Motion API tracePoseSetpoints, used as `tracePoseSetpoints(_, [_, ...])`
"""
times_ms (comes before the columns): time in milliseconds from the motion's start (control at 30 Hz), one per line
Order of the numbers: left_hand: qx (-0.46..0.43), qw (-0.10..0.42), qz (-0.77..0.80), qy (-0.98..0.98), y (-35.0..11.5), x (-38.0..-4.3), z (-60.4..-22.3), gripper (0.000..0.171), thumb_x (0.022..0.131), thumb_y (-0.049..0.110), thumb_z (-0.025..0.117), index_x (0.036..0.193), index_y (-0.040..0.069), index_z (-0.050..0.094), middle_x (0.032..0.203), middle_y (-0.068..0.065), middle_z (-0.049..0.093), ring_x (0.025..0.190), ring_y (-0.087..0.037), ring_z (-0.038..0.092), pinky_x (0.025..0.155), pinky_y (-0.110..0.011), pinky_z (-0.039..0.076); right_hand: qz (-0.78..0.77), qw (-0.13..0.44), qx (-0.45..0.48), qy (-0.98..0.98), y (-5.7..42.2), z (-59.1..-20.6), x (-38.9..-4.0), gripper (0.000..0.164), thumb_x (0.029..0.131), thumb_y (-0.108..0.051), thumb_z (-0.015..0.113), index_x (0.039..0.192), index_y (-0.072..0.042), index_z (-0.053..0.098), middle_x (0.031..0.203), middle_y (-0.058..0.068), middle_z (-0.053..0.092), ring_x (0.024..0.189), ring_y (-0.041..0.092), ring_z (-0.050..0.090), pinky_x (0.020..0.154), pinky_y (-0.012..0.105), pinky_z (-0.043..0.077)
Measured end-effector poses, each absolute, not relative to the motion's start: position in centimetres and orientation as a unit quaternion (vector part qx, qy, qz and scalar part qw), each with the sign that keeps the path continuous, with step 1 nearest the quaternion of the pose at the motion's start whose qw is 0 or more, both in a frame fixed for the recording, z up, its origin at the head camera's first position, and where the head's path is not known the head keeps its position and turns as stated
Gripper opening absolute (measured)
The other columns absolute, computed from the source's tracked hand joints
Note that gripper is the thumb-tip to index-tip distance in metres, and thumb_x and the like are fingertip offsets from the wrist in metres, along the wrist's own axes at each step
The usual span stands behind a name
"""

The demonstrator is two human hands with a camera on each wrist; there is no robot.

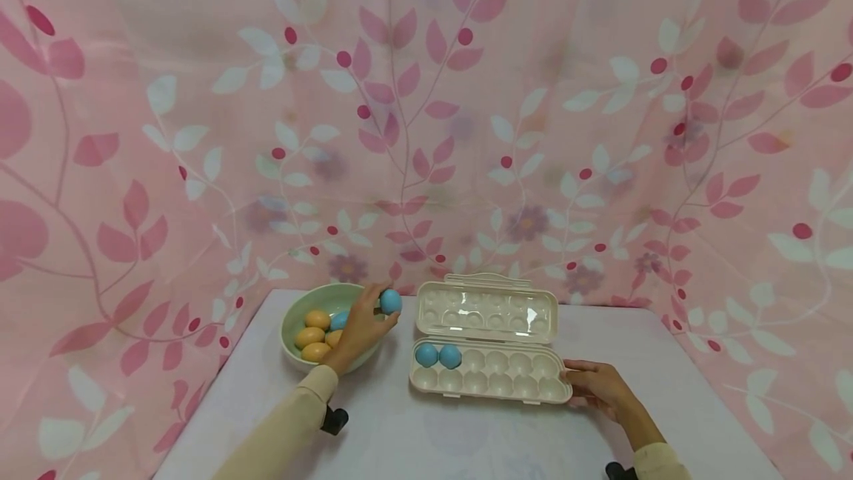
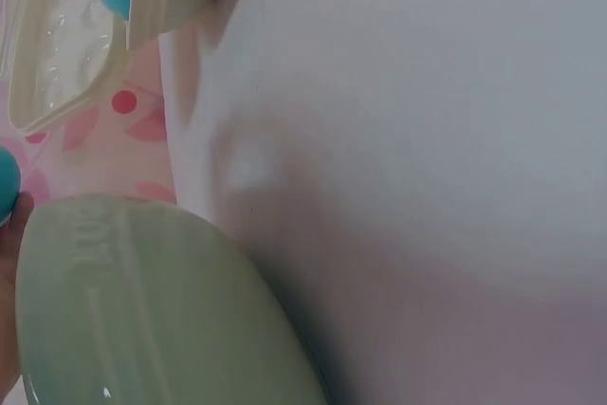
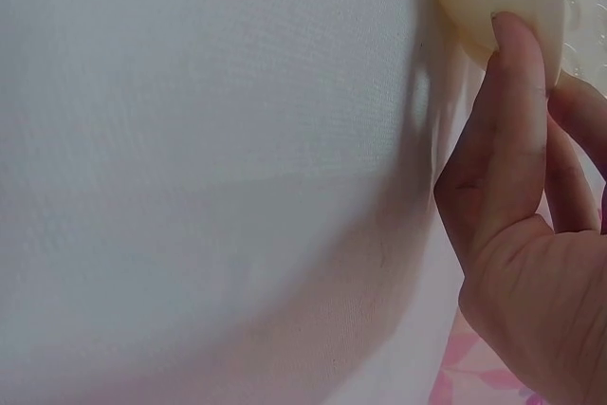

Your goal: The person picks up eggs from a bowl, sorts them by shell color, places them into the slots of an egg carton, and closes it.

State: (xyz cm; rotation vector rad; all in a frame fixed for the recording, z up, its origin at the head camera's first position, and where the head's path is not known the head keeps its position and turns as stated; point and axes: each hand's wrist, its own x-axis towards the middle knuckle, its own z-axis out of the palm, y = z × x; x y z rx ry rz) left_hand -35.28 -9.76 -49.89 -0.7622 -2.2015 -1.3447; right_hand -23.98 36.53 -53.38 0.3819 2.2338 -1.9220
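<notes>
In the head view my left hand [image 1: 360, 326] pinches a blue egg [image 1: 390, 301] above the right rim of a pale green bowl [image 1: 288, 338]. Inside the bowl lie several yellow-orange eggs [image 1: 310, 338] and a blue one [image 1: 340, 320], partly hidden by the hand. To the right stands a cream egg carton [image 1: 492, 385] with its lid [image 1: 489, 310] tipped back. Two blue eggs [image 1: 449, 356] fill the two leftmost cups of its back row. My right hand [image 1: 597, 387] grips the carton's right end, and the right wrist view shows the thumb [image 3: 518, 54] against its side.
A white cloth covers the table [image 1: 460, 435]. Behind it and at both sides hangs a pink leaf-patterned curtain [image 1: 426, 132]. The bowl stands at the table's back left, with a strip of cloth between it and the carton.
</notes>
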Motion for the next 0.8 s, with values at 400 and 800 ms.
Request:
tracePoseSetpoints(400, [-0.337, 0.146, -0.453, -0.812, -7.3, -34.6, -48.9, 0.052, 0.076, 0.009, 0.083, 0.124, 0.004, 0.062, 0.122, -0.008, 0.061, 0.110, -0.024, 0.061, 0.086, -0.036, 0.053, -0.643, 0.069, 0.144, 0.749, 36.4, -53.2, -24.3, 0.053, 0.085, -0.012, 0.075, 0.130, 0.009, 0.056, 0.096, 0.014, 0.071, 0.080, 0.027, 0.069, 0.069, 0.042, 0.058])
tracePoseSetpoints(800, [-0.423, 0.132, -0.444, -0.779, -3.0, -33.6, -48.9, 0.048, 0.076, 0.010, 0.084, 0.118, 0.002, 0.062, 0.114, -0.004, 0.056, 0.104, -0.018, 0.059, 0.085, -0.023, 0.052, -0.651, 0.075, 0.138, 0.743, 36.3, -53.3, -23.8, 0.053, 0.085, -0.011, 0.074, 0.130, 0.010, 0.055, 0.093, 0.013, 0.072, 0.079, 0.026, 0.069, 0.069, 0.041, 0.058])
